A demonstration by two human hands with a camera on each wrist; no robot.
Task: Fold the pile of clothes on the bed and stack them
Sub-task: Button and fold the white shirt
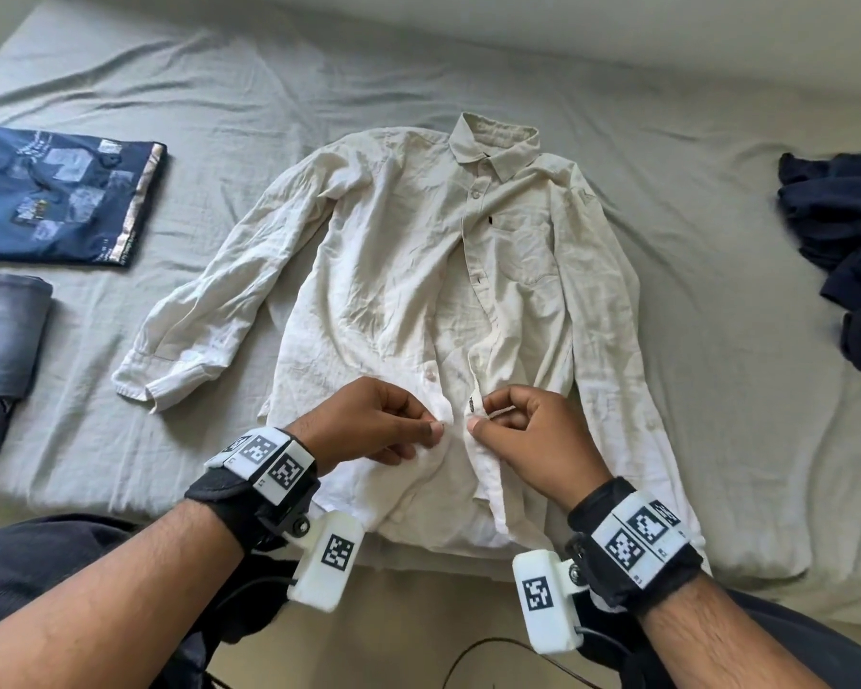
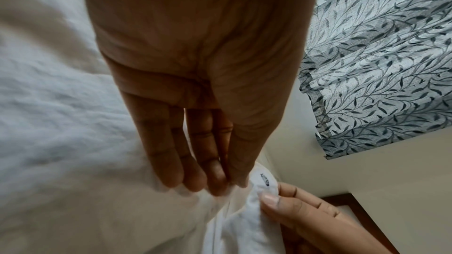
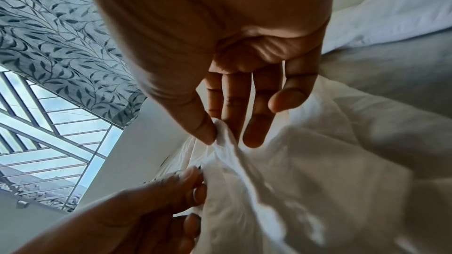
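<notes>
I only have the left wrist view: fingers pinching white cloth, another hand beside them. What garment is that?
Observer: A cream long-sleeved button-up shirt, spread face up on the grey-sheeted bed.
Reviewer: Where is each grip?
Observer: The left hand and right hand each pinch one front edge near the hem.
Reviewer: Anything folded already?
Observer: On the left lie a folded navy printed garment and folded grey-blue jeans.
Reviewer: Anything left to fold?
Observer: A crumpled dark navy clothes pile lies on the right.
</notes>
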